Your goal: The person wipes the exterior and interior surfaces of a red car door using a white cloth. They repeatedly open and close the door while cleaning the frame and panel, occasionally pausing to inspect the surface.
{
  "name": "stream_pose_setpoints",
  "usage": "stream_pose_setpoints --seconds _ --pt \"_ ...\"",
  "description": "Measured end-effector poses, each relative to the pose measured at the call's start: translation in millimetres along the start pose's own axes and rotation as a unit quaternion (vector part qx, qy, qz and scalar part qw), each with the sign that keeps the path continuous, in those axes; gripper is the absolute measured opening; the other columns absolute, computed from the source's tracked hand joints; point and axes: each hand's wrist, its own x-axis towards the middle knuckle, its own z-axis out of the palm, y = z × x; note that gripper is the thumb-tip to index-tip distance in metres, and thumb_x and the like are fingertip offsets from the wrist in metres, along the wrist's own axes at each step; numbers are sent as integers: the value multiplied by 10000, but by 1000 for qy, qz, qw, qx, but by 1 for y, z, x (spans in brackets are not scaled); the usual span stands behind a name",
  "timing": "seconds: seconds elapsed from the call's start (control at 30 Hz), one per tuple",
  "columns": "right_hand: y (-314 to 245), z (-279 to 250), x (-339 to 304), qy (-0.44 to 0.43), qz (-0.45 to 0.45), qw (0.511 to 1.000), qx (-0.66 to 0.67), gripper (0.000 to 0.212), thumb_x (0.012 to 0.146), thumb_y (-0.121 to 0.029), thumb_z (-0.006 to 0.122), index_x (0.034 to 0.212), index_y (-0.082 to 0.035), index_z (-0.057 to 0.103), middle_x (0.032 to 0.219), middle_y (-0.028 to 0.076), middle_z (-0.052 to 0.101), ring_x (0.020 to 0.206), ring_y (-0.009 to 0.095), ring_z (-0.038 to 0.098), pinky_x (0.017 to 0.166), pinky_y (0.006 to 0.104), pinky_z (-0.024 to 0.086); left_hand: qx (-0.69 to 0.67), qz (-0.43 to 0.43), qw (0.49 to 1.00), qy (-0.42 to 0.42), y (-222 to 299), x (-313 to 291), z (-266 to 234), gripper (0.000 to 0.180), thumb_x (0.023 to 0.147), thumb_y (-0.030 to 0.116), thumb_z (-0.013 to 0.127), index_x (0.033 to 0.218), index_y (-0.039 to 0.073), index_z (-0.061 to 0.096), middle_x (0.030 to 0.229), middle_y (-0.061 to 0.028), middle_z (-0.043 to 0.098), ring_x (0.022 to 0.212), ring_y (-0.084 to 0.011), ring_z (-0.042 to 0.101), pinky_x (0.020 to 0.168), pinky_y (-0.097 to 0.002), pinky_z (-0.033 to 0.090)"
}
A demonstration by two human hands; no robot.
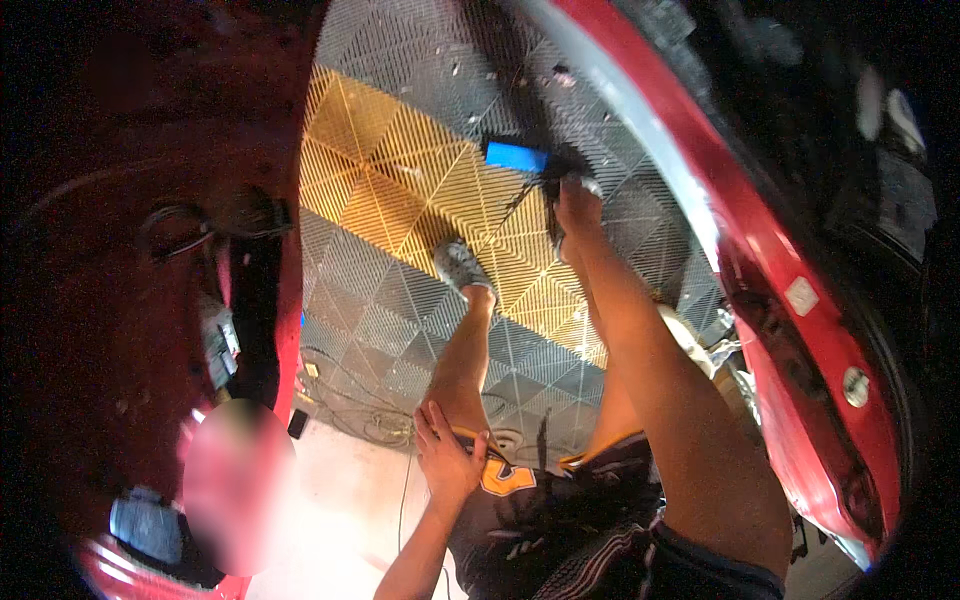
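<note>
Outstretched right arm (pixel 690 430) ends in right hand (pixel 578 207), grip unclear, near a blue block (pixel 515 157); left hand (pixel 450 462) lies spread on leg (pixel 463 370).

floor tiles (pixel 400 190) run grey with a yellow band, fine parallel ribs forming diamond patterns. rectangular piece (pixel 516 157) is plain bright blue; shorts (pixel 615 475) black with yellow trim, shoe (pixel 460 265) mottled grey. curved car panel (pixel 770 240) reads glossy red, its square sticker (pixel 801 295) whitish.

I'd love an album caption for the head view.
Left hand on the bare leg, right hand near a blue rectangular object, above yellow and grey ribbed floor tiles.
</note>
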Motion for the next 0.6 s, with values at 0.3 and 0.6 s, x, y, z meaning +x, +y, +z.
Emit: stream_pose_setpoints --seconds 0.3,0.6 --pt "-19 117 107 70 -92 987 -113 315 802 -183 648 1081 -49 588 947 132 632 807 287 682 678 407 562 -81 31 994 70 -19 30 2 952 794 447 687 1456 -49 216 1417 -388 266 1273 -548 336 1035 -550 337" --pt "-20 0 20 -316 127 919 199 564 658 -590 751 788 -42 720 744 128 699 668 239 679 789 398 519 -63 44 996 47 -34 13 1 958 785 473 674 1463 -18 210 1431 -331 282 1291 -516 329 1052 -530 335"
